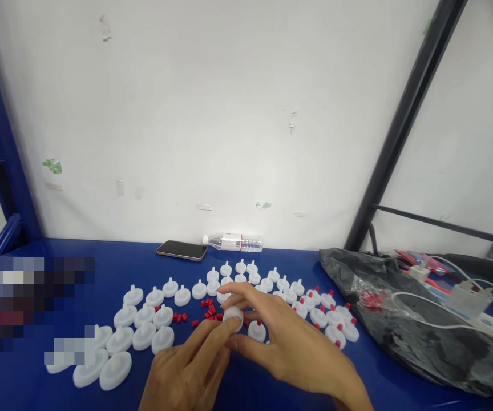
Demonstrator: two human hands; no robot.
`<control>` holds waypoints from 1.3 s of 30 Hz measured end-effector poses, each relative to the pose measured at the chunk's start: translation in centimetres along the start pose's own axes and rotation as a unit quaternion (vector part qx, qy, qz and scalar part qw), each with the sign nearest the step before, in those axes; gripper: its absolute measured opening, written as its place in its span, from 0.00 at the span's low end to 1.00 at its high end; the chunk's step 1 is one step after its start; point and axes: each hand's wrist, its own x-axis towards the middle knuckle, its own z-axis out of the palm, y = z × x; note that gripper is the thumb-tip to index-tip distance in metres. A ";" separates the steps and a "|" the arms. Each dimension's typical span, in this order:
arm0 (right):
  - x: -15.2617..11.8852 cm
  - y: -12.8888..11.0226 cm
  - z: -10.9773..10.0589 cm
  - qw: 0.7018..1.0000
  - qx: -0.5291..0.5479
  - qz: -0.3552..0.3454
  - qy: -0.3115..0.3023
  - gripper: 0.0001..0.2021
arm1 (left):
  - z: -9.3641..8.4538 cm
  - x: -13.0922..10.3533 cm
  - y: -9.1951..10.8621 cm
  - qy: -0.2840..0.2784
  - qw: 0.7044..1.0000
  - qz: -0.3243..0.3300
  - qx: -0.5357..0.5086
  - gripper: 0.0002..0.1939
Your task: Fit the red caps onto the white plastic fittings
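Between my two hands, a round white plastic cap (pixel 233 317) is held up over the table, tilted so that its rounded face shows. My left hand (pixel 189 365) pinches it from the lower left with bent fingers. Curved about its right and far side is my right hand (pixel 289 337), its thumb low and its fingers partly hidden behind the cap. Beyond the hands lie small red caps (pixel 210 310) in a loose pile. To the right, several white caps (pixel 335 334) have red tips on their stems; those at left (pixel 116 371) show bare white stems.
On the blue table (pixel 113 262), a phone (pixel 181 250) and a plastic bottle (pixel 235 242) lie by the wall. A dark plastic bag (pixel 400 319) covers the right side, with a power strip (pixel 481 319) and white cables on it. A blurred patch hides the left edge.
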 end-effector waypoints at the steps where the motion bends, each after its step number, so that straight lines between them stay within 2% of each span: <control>1: 0.1 0.1 0.0 1.000 0.000 -0.006 0.001 0.30 | -0.1 0.1 0.1 0.005 1.000 -0.001 0.000 0.13; 8: -0.2 -0.4 -0.2 0.999 0.004 -0.034 -0.014 0.26 | -0.5 0.6 0.6 0.019 0.999 0.035 -0.001 0.12; 16: -0.3 -0.8 -0.1 0.999 -0.025 0.026 -0.034 0.34 | -0.7 0.6 0.5 0.011 0.998 0.053 -0.014 0.12; 20: 0.0 -0.5 -0.3 0.998 -0.023 0.002 -0.053 0.38 | -1.0 0.6 0.5 -0.016 0.996 0.083 -0.021 0.13; 26: 0.3 -0.4 -0.3 0.997 -0.003 -0.038 -0.063 0.34 | -0.9 0.6 0.5 -0.022 0.996 0.078 -0.021 0.17; 32: 0.5 -0.2 0.3 0.998 -0.044 -0.017 -0.043 0.36 | -0.5 0.5 0.2 -0.033 0.997 0.062 -0.021 0.15; 39: 0.9 0.0 0.8 0.995 -0.051 -0.089 -0.013 0.34 | -0.6 0.6 0.4 -0.028 0.999 0.031 -0.014 0.15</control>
